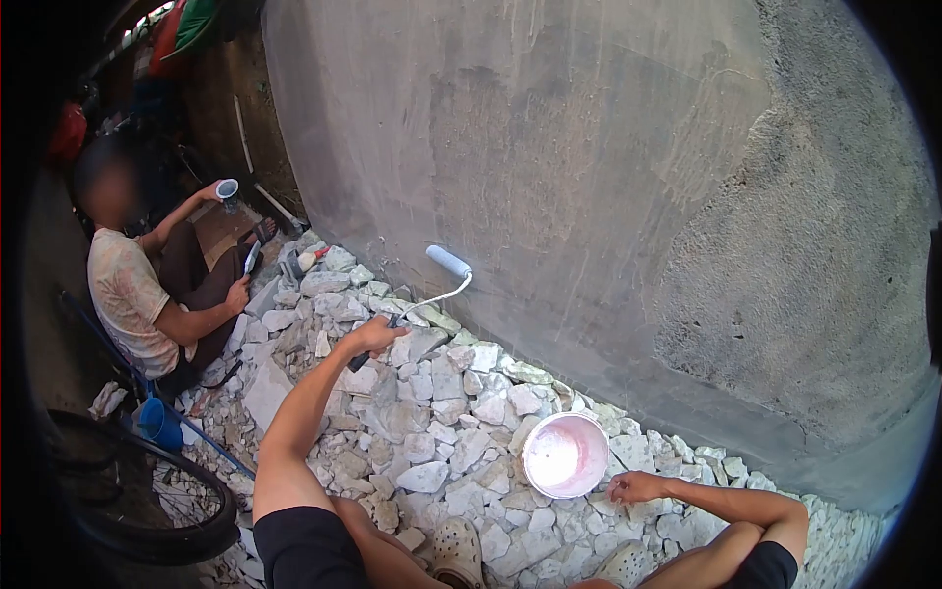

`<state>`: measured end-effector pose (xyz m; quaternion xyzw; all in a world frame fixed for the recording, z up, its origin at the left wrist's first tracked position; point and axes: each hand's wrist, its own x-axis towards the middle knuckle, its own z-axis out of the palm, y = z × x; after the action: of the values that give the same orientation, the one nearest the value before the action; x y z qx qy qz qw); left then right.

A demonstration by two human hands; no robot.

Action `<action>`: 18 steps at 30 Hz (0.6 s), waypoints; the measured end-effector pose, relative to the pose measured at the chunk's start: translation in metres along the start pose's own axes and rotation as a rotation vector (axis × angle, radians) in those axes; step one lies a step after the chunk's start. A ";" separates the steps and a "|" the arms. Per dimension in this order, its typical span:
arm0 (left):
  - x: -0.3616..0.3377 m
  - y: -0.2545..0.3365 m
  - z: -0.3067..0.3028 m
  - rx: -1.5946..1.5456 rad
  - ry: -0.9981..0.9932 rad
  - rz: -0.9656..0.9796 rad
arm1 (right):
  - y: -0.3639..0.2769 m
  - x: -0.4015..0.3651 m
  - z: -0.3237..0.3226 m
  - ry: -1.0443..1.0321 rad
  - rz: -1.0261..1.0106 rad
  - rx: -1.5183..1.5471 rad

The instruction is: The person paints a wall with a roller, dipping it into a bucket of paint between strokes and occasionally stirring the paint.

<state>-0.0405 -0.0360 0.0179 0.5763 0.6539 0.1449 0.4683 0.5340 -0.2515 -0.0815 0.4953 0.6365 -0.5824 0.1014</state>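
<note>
My left hand (pixel 371 338) is closed around the dark handle of a paint roller (pixel 449 261). Its pale blue sleeve lies against the lower part of the grey plastered wall (pixel 549 167), and the white wire frame curves back to my grip. Beside my right hand (pixel 636 487) stands a white bucket (pixel 601 439) with pinkish inner walls and white at its bottom. That hand holds nothing visible; its fingers are loosely bent and slightly apart, close to the bucket's right side.
White broken stones (pixel 427 476) cover the ground along the wall. A seated person (pixel 137 285) at left holds a cup (pixel 227 189) and a brush-like tool (pixel 253 257). A blue bucket (pixel 159 424) and a bicycle tyre (pixel 201 535) are at lower left. Rough plaster (pixel 805 226) covers the right wall.
</note>
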 end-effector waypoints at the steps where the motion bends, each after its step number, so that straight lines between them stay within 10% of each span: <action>1: 0.002 -0.002 0.001 -0.030 0.005 0.013 | -0.004 0.001 0.001 -0.007 -0.008 0.004; 18: 0.016 -0.009 0.107 -0.183 -0.174 -0.129 | 0.002 -0.005 0.003 0.004 0.026 0.039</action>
<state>0.0391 -0.0625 -0.0517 0.4986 0.6306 0.1232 0.5819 0.5370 -0.2568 -0.0802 0.5064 0.6188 -0.5925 0.0979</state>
